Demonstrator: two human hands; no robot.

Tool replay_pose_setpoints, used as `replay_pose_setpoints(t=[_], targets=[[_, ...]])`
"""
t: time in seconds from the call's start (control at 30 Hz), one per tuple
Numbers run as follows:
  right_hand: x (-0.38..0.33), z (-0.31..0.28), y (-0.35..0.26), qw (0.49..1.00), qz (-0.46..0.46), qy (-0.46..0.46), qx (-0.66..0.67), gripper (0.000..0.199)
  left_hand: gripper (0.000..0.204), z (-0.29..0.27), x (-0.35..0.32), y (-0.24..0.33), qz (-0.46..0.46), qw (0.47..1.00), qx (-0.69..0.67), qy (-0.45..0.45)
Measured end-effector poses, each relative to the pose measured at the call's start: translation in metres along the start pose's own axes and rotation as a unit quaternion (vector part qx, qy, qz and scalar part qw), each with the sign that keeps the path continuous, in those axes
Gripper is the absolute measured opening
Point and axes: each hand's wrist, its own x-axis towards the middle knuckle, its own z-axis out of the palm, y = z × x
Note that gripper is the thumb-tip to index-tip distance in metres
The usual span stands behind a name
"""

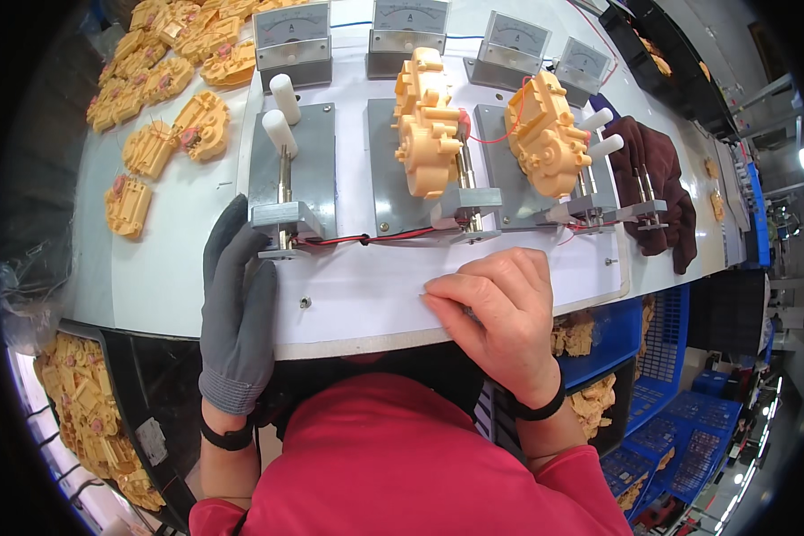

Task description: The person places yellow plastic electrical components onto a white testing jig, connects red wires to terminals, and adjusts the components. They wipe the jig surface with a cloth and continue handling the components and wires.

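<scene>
My left hand (238, 313), in a grey glove, lies with its fingers stretched out along the left edge of the leftmost test fixture (286, 217), holding nothing. That fixture has two white-capped levers (280, 134) and carries no part. My bare right hand (506, 313) hovers near the board's front edge, thumb and forefinger tips together, with nothing visible between them. Beyond it, a yellow plastic gearbox housing (426, 129) stands upright on the middle fixture. A second gearbox housing (545, 134), with a red wire beside it, sits on the fixture to its right.
Several analog meters (292, 40) line the back. Loose yellow gearboxes (201, 125) lie at the left, with a heap behind. A dark red cloth or glove (657, 179) lies at the right. Bins of yellow parts (89, 411) stand below left; blue crates (679, 429) stand below right.
</scene>
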Motion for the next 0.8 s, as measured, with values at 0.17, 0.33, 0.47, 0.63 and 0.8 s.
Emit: replay_pose_setpoints(t=[0.17, 0.33, 0.47, 0.63, 0.8], targets=[[-0.0003, 0.0005, 0.0001, 1.000, 0.001, 0.001, 0.001, 0.022, 0.040, -0.0033, 0.0015, 0.0005, -0.015, 1.000, -0.007, -0.020], [-0.0011, 0.0010, 0.0010, 1.000, -0.002, 0.000, -0.007, 0.019, 0.040, -0.0041, 0.0011, -0.0011, -0.007, 1.000, 0.006, -0.021], [-0.0011, 0.0010, 0.0003, 1.000, 0.001, -0.001, -0.007, 0.020, 0.039, -0.0030, 0.0008, -0.0003, -0.002, 1.000, -0.002, -0.015], [-0.0015, 0.0012, -0.0002, 1.000, 0.004, 0.004, -0.007, 0.021, 0.039, -0.0039, 0.0008, -0.0005, -0.003, 1.000, -0.002, -0.020], [-0.0013, 0.0015, -0.0005, 1.000, 0.005, 0.003, -0.010, 0.020, 0.039, -0.0041, 0.0010, 0.0001, -0.011, 1.000, -0.016, -0.021]])
